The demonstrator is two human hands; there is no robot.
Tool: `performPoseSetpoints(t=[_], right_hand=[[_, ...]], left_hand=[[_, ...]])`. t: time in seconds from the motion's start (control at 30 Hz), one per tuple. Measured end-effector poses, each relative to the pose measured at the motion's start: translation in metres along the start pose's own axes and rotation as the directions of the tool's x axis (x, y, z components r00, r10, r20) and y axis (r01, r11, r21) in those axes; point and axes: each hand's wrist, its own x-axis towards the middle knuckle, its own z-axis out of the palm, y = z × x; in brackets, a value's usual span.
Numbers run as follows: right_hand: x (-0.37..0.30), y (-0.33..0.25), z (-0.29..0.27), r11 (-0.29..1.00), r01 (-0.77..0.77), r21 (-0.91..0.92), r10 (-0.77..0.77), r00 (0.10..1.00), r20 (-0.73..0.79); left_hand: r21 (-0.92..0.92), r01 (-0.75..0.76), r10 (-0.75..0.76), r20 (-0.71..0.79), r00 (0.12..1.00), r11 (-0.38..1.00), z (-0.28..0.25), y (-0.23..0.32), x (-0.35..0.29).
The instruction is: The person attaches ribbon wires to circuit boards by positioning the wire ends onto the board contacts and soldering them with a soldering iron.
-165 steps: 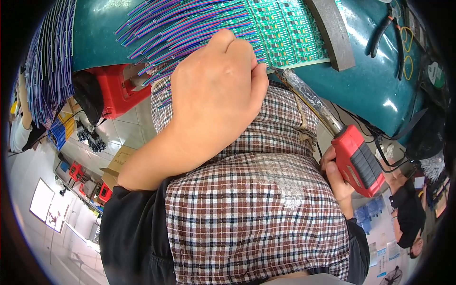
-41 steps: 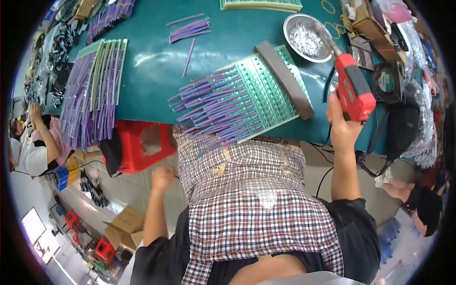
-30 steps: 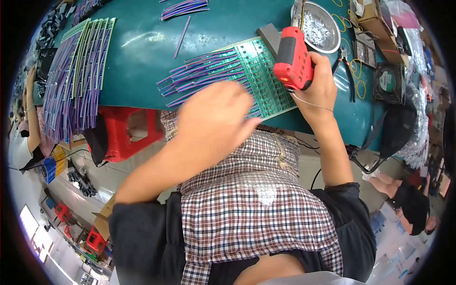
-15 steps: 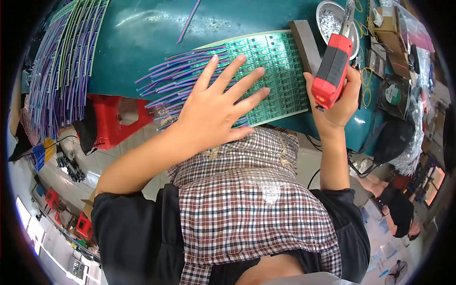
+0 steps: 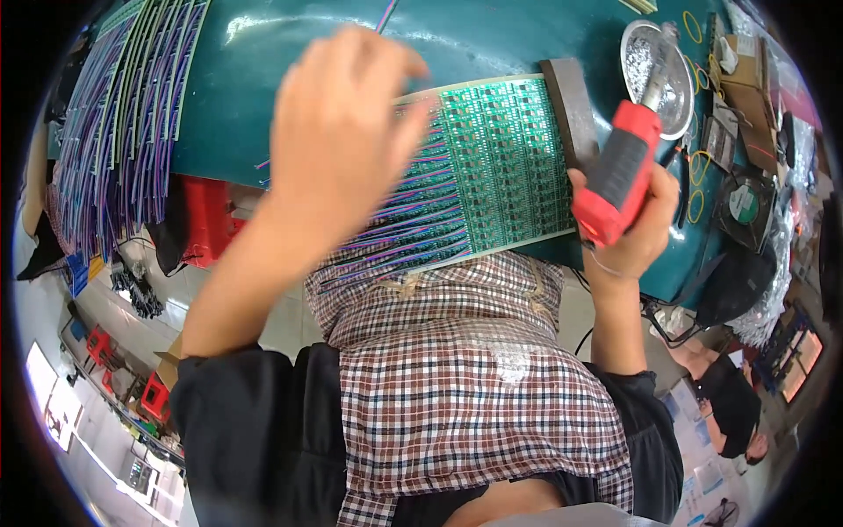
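A green circuit board panel (image 5: 514, 158) lies at the table's front edge, partly over my lap. Rows of thin purple, blue and pink wires (image 5: 413, 235) stick out from its left half. Over the wires' far end, my left hand (image 5: 338, 132) is raised and smeared by motion; whether its fingers hold anything is unclear. Wrapped in my right hand (image 5: 648, 235) is a red and black soldering gun (image 5: 615, 167), right of the panel. Its metal barrel points away, over a metal bowl (image 5: 679, 119) with silvery bits in it. A dark grey bar (image 5: 571, 110) rests along the panel's right edge.
Wired boards (image 5: 140, 97) hang over the table edge at the left. A loose wire (image 5: 386, 14) lies beyond my left hand. Yellow rubber bands (image 5: 696, 206), a solder reel (image 5: 745, 204) and a cardboard box (image 5: 746, 75) crowd the right. A red stool (image 5: 206, 220) stands below.
My left hand has lifted off the panel and moved up and left, toward the loose wire. The soldering gun has shifted slightly toward me, its barrel now over the bowl.
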Motion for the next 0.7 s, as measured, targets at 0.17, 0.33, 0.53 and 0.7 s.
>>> performPoseSetpoints(t=[0.17,0.33,0.53,0.7], right_hand=[[-0.017,-0.011,-0.023,0.904,-0.215,0.369,0.209,0.976,0.056],[-0.022,-0.021,-0.071,0.882,-0.418,0.219,0.238,0.795,0.558],[-0.015,-0.051,-0.067,0.533,-0.703,0.471,0.476,0.709,0.52],[-0.018,-0.03,-0.074,0.545,-0.644,0.537,0.193,0.719,0.667]], left_hand=[[-0.019,0.268,-0.268,-0.03,0.963,0.963,0.002,-0.035,0.051],[-0.227,0.387,-0.364,0.137,0.921,0.894,0.008,-0.043,0.063],[-0.054,0.201,-0.202,-0.017,0.979,0.978,0.004,-0.026,0.058],[-0.432,0.39,-0.356,0.161,0.92,0.813,-0.016,-0.006,0.054]])
